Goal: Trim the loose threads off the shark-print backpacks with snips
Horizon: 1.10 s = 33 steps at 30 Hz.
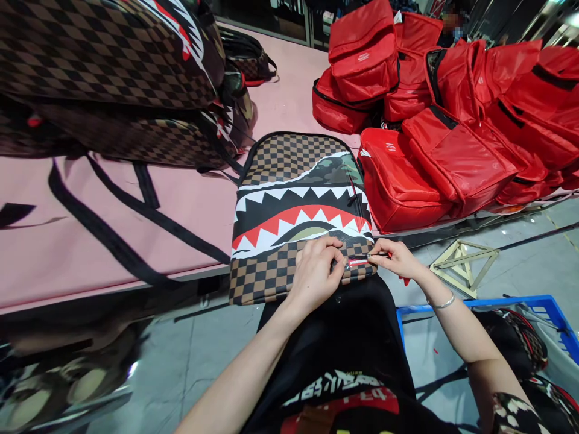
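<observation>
A brown-and-black checkered backpack [271, 265] with a shark-teeth print lies flat, its near edge over the table's front edge. On its lower right is a small red label [358, 262] with white marks. My left hand [316, 268] rests on the backpack left of the label, its fingers curled and the thumb close to the forefinger, gripping the fabric there. Right of the label, my right hand [398, 260] pinches a thin dark thing at the backpack's edge; its kind is unclear. A small red bit shows below that hand.
Checkered bags [113, 72] are stacked at the left of the pink table [181, 223], with black straps [108, 235] hanging down. Several red bags [402, 175] pile up at the right. A blue crate [538, 301] holding bags stands below, near a metal frame [465, 265].
</observation>
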### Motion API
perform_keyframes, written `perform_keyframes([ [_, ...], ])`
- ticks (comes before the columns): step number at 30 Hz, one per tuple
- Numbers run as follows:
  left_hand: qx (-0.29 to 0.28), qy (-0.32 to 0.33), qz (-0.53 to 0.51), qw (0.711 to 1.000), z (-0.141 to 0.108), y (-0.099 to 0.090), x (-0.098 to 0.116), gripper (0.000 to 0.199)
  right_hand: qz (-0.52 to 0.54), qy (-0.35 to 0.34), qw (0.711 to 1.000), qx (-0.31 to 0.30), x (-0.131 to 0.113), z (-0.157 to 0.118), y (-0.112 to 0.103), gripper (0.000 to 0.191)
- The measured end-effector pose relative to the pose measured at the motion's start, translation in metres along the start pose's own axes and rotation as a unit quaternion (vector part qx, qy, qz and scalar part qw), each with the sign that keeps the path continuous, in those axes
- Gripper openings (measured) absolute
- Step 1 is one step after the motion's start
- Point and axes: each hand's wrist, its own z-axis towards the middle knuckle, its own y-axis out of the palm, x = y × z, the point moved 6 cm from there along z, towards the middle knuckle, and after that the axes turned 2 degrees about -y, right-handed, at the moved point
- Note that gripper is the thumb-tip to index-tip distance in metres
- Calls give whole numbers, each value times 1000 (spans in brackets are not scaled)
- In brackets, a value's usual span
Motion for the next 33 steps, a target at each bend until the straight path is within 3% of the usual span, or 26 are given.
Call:
perform_keyframes([
  [3,3,2,0,1000,0,0,-1,16,162,113,977,84,8,-24,12,32],
  [7,3,2,5,1000,0,0,-2,18,432,248,863,82,6,-61,65,48],
  [11,-7,-7,5,1000,1,1,-2,17,566,287,770,69,-9,-76,107,50],
  [15,-12,-15,1,1000,1,2,-2,18,646,278,708,59,-19,-73,122,44],
  [27,-6,-11,-1,1000,1,2,-1,17,732,235,619,160,-33,-51,134,39],
  [33,8,6,-25,1000,2,1,-2,17,743,242,599,176,-31,-43,140,34],
])
